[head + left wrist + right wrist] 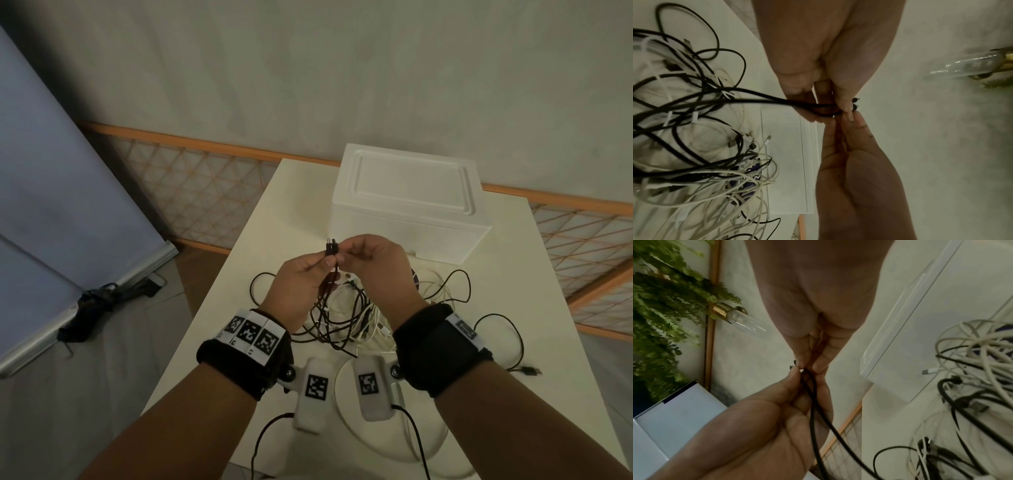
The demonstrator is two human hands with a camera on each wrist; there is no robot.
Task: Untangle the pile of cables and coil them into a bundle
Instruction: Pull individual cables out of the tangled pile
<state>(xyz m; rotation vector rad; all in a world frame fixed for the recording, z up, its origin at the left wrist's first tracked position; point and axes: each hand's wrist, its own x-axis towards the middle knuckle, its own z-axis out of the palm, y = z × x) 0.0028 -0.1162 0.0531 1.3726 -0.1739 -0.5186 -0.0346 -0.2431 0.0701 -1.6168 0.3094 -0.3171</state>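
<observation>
Plugs of a thin black braided cable (331, 247) meet between both fingertips, left hand (301, 284) and right hand (376, 263) pinching them above the white surface (548, 308); its doubled length hangs toward the near-edge tangled pile of black and white cables (349, 315).

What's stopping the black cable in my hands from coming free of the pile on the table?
Both the left hand and the right hand pinch the black cable near its plugs. Lower down it runs into the pile, where black and white cables cross over it, so those loops are in the way.
</observation>
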